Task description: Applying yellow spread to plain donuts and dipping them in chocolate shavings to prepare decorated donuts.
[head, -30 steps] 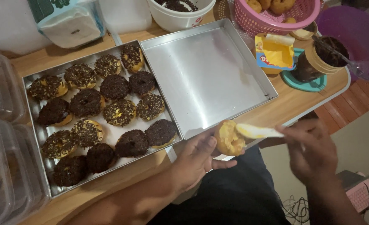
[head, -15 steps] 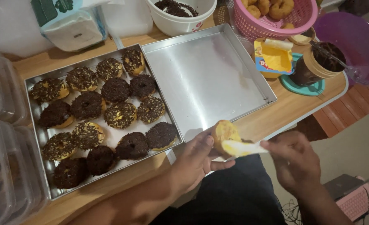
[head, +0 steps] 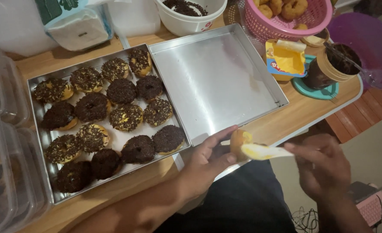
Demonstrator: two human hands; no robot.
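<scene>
The left hand [head: 208,162] pinches a plain golden round doughnut [head: 239,142] between its fingers [head: 219,134] and thumb, just off the wooden tabletop [head: 286,121] edge. The right hand [head: 324,166], fingers closed around it, presses a butter-coated pale spreader [head: 264,152] against the doughnut's side.

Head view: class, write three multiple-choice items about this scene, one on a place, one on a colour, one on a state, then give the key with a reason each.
1. Where do the sprinkled donuts lie?
A. left tray
B. right tray
C. basket

2. What colour is the basket?
A. green
B. pink
C. black

3. What state is the right tray in?
A. full
B. covered
C. empty

Key: 1 A, they fill the left tray. 2 B, its weave is pink. 3 C, only bare metal shows. The left hand holds a plain donut; the right hand holds a spreader.
</scene>
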